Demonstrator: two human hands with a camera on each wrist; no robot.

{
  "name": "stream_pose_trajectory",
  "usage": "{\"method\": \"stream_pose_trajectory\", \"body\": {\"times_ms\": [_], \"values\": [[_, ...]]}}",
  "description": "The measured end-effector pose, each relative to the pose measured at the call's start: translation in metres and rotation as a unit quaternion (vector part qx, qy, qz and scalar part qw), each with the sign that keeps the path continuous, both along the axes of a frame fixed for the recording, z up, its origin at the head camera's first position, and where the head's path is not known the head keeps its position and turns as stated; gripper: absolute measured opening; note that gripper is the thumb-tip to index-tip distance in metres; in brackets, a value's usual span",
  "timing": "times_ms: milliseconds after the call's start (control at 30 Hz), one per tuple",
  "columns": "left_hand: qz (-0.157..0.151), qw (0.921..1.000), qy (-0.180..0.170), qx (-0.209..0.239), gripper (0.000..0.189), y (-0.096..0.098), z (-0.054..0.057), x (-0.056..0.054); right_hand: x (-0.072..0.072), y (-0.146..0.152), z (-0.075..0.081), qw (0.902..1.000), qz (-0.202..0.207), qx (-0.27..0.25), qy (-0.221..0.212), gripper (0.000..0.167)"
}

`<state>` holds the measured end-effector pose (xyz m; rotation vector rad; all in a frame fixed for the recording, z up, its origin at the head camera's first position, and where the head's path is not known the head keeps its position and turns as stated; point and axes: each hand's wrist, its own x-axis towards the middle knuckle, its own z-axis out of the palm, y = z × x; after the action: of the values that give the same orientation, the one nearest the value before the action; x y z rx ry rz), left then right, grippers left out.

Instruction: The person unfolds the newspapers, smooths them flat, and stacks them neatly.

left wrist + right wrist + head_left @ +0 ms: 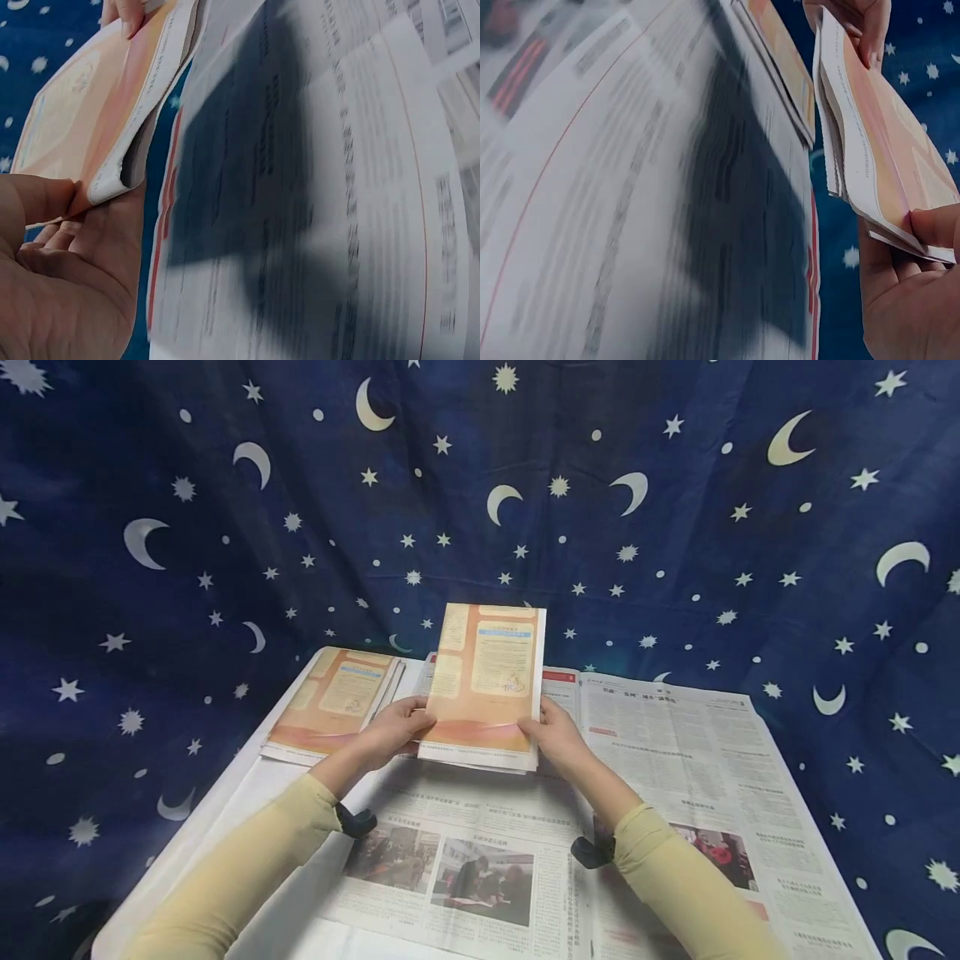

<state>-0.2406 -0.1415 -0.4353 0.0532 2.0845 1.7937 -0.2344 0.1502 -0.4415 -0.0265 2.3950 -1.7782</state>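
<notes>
Head view: the folded newspaper (pixel 491 693) is up above the spread newspaper (pixel 667 760), toward the far edge of the desk (pixel 232 802); a similar folded stack (pixel 330 697) lies at the far left corner. Held only by its lower sides, it might fan apart if either grip slackened. Left wrist view: layers gape beside the left hand (pixel 71 277), thumb and fingers pinching that edge. Right wrist view: the right hand (pixel 915 307) pinches the opposite edge, thumb on top.
</notes>
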Motion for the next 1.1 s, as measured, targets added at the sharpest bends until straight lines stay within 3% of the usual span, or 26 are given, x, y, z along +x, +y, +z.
{"method": "stream_pose_trajectory", "body": {"times_ms": [267,567,733,933,1100], "values": [[-0.024,0.9997,-0.003,-0.003,0.043,0.037,-0.014,0.0,0.015,0.04,-0.004,0.9998,0.015,-0.001,-0.012,0.057],[-0.068,0.9976,-0.011,0.005,0.042,0.08,-0.025,0.003,0.03,0.083,-0.019,0.9979,-0.019,0.055,-0.03,0.057],[-0.089,0.9959,-0.018,-0.003,0.042,0.106,-0.033,0.009,0.041,0.104,-0.025,0.9948,-0.028,0.089,-0.041,0.061],[-0.131,0.9904,-0.039,0.023,0.045,0.133,-0.044,0.02,0.055,0.131,-0.036,0.9914,-0.033,0.105,-0.071,0.061],[-0.142,0.9889,-0.042,0.01,0.049,0.15,-0.053,0.025,0.065,0.151,-0.041,0.9889,-0.041,0.111,-0.089,0.065]]}}
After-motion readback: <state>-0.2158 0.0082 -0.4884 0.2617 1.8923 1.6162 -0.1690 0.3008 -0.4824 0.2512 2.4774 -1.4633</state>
